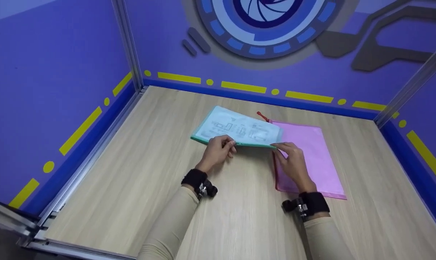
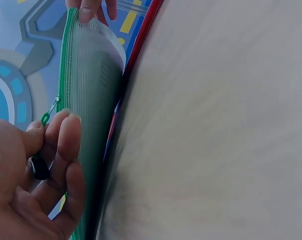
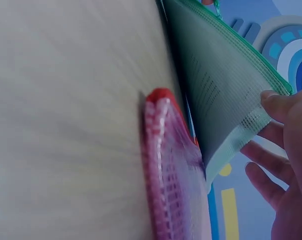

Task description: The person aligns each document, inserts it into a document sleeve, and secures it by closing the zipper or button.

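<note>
A mesh zip pouch with a green edge [image 1: 245, 124], holding a paper with printed line drawings, is lifted at its near side, the zipper side. My left hand [image 1: 218, 148] is at the middle of that side. In the left wrist view its thumb and finger pinch the green zipper pull [image 2: 45, 118], beside the zipper track. My right hand [image 1: 294, 162] pinches the pouch's near right corner, thumb on the underside in the right wrist view. Under its right end lies a pink zip pouch [image 1: 317, 155] with a red zipper, flat on the table.
The wooden tabletop [image 1: 131, 173] is bounded by purple and blue panels [image 1: 69, 90] at the left, back and right. Metal posts [image 1: 125, 39] stand at the back corners. A red pull cord [image 1: 262, 116] sticks out from the pink pouch's far left corner.
</note>
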Available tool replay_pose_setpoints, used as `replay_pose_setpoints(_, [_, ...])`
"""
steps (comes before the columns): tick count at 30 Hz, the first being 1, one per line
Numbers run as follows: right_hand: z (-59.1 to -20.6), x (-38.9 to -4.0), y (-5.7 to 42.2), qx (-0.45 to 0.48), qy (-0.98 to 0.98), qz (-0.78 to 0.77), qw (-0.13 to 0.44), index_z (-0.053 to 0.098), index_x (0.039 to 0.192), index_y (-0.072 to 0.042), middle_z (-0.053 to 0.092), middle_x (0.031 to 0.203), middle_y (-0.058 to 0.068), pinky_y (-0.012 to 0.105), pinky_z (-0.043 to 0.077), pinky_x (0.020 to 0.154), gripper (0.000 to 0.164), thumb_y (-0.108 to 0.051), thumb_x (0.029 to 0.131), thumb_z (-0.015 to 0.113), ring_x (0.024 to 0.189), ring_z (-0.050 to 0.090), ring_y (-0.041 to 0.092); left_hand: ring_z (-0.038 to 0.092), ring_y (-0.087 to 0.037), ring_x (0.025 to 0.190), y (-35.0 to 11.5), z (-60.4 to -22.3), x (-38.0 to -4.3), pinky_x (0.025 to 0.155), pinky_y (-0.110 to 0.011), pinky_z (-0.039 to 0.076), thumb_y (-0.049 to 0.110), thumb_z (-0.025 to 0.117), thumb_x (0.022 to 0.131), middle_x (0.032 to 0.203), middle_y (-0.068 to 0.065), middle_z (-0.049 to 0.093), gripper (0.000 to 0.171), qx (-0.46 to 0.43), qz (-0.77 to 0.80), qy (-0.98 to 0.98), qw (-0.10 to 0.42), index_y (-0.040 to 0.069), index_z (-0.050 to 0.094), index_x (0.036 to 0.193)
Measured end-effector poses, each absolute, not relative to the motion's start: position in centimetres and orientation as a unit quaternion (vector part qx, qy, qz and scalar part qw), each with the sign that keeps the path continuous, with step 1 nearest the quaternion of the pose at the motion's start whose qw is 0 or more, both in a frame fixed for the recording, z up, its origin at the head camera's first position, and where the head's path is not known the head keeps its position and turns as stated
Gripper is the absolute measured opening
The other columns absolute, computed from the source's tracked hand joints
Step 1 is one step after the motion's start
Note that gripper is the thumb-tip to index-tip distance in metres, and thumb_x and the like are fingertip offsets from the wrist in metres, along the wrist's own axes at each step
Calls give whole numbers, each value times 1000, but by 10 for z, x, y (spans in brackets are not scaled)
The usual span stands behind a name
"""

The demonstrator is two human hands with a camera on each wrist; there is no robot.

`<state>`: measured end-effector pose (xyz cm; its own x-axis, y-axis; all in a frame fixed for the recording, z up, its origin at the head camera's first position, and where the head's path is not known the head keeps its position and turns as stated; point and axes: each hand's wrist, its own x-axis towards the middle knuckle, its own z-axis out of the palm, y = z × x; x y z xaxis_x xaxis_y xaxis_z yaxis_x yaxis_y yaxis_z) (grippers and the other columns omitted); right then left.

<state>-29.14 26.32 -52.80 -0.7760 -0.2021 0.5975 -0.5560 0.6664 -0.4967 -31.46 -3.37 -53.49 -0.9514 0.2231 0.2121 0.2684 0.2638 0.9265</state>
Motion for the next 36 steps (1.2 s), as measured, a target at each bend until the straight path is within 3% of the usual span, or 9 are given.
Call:
replay_pose_setpoints(12, [-533,-290,269,202,-874,357,259,82,110,-1,79,103,14,54,56,90,16,2,95,77,101,72,36,73,-22,67,-35,-548,-318,62,-32,61,19,62,109,83,-4,75,19,-143,-611,-778,29,4,74,103])
replay_pose_setpoints(17, [-535,-290,269,194,-879,356,251,82,110,-1,79,103,15,52,56,91,15,-1,96,77,103,72,37,73,-22,66,-36,-549,-319,61,-31,60,18,61,109,83,-7,76,20,-144,-608,-780,31,3,74,103])
replay_pose_setpoints(24, [-536,-290,269,191,-881,352,251,83,108,-2,80,100,13,47,56,82,13,-1,96,77,96,72,31,72,-21,66,-36,-551,-319,61,-32,61,19,62,109,81,-3,75,20,-135,-611,-780,26,3,73,103])
replay_pose_setpoints(36, [-536,-290,272,162,-884,367,240,82,109,1,79,102,14,49,56,86,15,2,95,77,99,71,33,77,-22,75,-38,-552,-318,70,-34,63,13,59,110,85,-8,75,17,-79,-656,-750,14,1,71,103])
